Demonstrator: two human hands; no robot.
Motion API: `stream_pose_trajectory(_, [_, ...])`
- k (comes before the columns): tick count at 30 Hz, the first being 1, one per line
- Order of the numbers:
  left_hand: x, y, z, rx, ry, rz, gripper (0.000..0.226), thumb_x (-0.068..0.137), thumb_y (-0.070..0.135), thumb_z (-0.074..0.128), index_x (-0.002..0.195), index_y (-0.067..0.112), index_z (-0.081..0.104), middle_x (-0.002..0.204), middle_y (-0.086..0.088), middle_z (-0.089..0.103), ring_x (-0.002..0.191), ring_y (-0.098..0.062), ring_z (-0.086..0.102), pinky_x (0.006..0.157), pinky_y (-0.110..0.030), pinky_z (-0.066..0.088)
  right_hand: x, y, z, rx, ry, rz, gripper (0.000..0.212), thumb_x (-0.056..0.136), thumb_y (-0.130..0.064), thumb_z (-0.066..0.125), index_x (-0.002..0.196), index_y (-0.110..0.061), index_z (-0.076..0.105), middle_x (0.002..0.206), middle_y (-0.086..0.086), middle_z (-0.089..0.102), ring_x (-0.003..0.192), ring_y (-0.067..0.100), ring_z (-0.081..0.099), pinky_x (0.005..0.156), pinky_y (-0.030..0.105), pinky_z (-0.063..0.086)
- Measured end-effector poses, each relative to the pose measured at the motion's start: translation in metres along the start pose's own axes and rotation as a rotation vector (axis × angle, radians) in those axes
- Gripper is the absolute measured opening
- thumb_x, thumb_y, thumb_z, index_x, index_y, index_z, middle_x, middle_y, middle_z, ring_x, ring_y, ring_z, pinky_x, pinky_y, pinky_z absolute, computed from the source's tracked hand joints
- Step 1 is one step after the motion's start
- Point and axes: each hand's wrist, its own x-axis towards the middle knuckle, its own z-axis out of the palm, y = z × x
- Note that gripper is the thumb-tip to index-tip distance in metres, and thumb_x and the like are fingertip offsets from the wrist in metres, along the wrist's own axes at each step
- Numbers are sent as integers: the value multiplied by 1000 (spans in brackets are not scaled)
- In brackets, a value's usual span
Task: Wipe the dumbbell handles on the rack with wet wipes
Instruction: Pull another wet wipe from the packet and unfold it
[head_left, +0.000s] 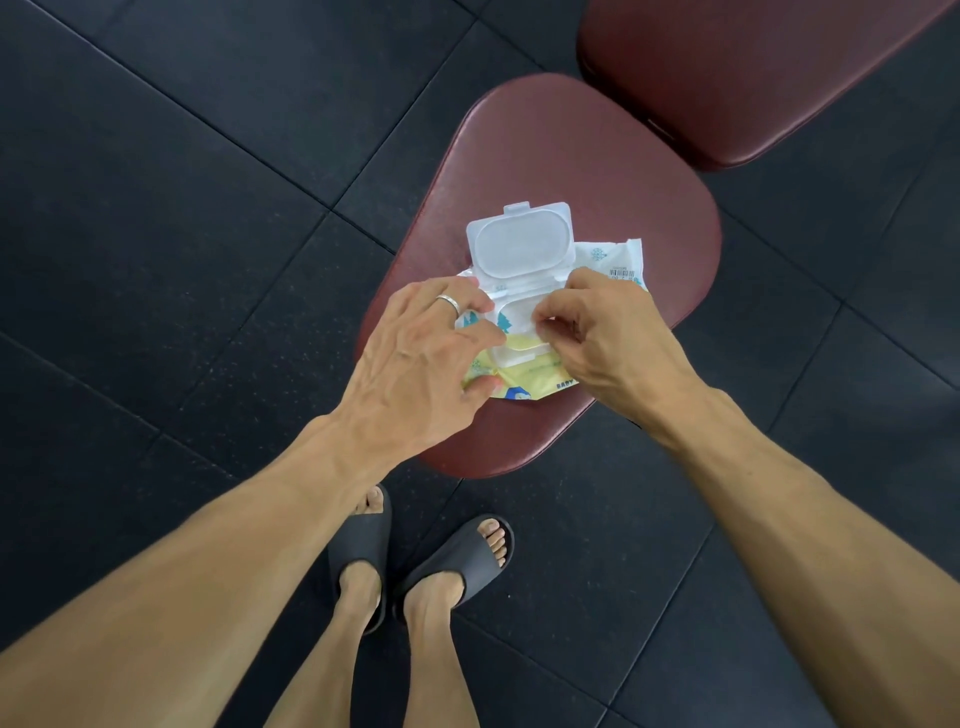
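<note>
The wipes pack (524, 332) lies on the maroon padded tabletop (571, 171), its white lid (517, 244) flipped fully back and standing open away from the person. The left hand (415, 358) rests spread over the near left side of the pack, fingers loosely bent and pressing it down, thumb at the pack's near edge; it pins rather than grasps. The right hand (597, 332) has its grip closed to a fingertip pinch at the right rim of the opening, but whether a wipe is already between the fingertips cannot be told, since the fingers cover that spot. The step in hand looks like drawing out one wipe. To do it well, the left hand should keep the soft pack flat and still while the right takes only the top sheet by a corner and pulls up and slightly toward the lid, slowly, so the next sheet does not trail out with it; then the lid wants snapping closed so the rest stay damp. The pack looks thin and crumpled, so it may be nearly spent, and the pinch may need to reach deeper. The dumbbells and the rack are nowhere in view, so nothing can be said of the handles. A second maroon pad (753, 78) is cut off at the top right.
</note>
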Motion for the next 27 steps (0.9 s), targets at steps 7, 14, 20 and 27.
stream_pose_trajectory(7, [2, -1, -2, -14, -23, -9, 47, 62, 29, 91, 103, 14, 74, 115, -8, 63, 116, -30, 57, 99, -46, 44, 5, -2, 1, 28, 22, 52, 13, 99, -15, 52, 92, -11, 62, 91, -6, 49, 78, 21, 53, 71, 40, 46])
stream_pose_trajectory(14, [6, 1, -5, -42, -18, -37, 54, 59, 26, 92, 108, 15, 72, 116, -5, 62, 110, -28, 58, 96, -46, 46, 10, 1, -13, 447, 60, 312, 19, 101, -13, 49, 86, -23, 55, 75, -10, 52, 61, 2, 47, 61, 15, 39])
stream_pose_trajectory(20, [10, 5, -9, -9, -31, -57, 64, 54, 27, 93, 111, 12, 69, 114, -7, 64, 106, -31, 61, 91, -46, 48, 4, -4, -12, 280, -40, 165, 43, 82, -10, 64, 121, -28, 61, 105, -8, 49, 70, 3, 50, 69, 13, 44])
stream_pose_trajectory(27, [19, 6, -13, 42, -144, -71, 82, 57, 38, 91, 128, 11, 61, 133, -1, 58, 122, -26, 52, 95, -41, 43, 16, -11, -18, 446, 136, 248, 10, 93, -12, 64, 85, -13, 69, 88, 5, 66, 70, 4, 52, 67, 11, 41])
